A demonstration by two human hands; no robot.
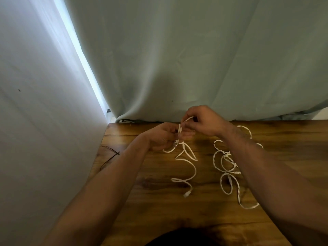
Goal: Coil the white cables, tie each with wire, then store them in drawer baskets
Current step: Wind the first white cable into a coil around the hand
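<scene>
— What's on the table (159,215)?
— A cable (195,169) mid-table, its far end up in the left hand (159,137) and right hand (204,121). More cables (232,172) right of it, wires (110,158) at the left edge.
— Behind?
— Curtain (177,59); wall (44,103) on the left.

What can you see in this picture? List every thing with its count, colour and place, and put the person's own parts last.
held cable: one, white, top end in both hands, the rest snaking across the middle of the table
loose cables: tangled heap, count unclear, white, on the table to the right, partly under the right forearm
tie wire: a few thin strands, dark, near the table's left edge
table: one, brown wood, fills the lower view
curtain: one, pale grey-green, hanging behind the table
wall: one, white, on the left
left hand: one, gripping the held cable
right hand: one, pinching the held cable's upper loop
</scene>
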